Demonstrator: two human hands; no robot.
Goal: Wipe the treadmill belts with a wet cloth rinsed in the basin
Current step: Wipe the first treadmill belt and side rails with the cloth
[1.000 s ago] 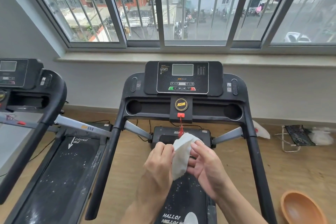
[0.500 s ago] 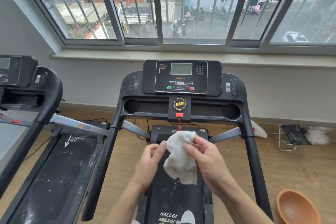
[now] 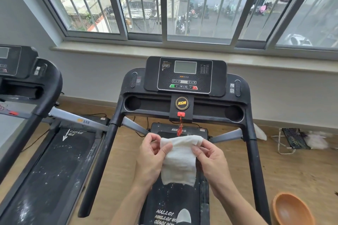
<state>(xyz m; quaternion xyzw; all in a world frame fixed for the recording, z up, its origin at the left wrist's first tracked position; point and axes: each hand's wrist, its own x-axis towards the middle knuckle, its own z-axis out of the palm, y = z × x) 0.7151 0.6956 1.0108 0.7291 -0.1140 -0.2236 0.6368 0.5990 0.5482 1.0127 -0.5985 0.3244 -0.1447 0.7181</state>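
A white cloth (image 3: 180, 162) hangs spread out in front of me, over the dusty black belt (image 3: 173, 201) of the middle treadmill. My left hand (image 3: 152, 159) pinches its upper left corner and my right hand (image 3: 210, 160) pinches its upper right corner. A second treadmill's belt (image 3: 54, 166), speckled with white dust, lies to the left. The orange basin (image 3: 290, 210) sits on the wooden floor at the lower right.
The middle treadmill's console (image 3: 184, 76) and black uprights (image 3: 254, 170) frame my hands. A red safety cord (image 3: 180, 126) dangles above the cloth. A small folding stool (image 3: 290, 140) and a white bag stand by the wall at right.
The cloth went from bunched between my hands to unfolded and stretched flat. My hands moved apart to its top corners.
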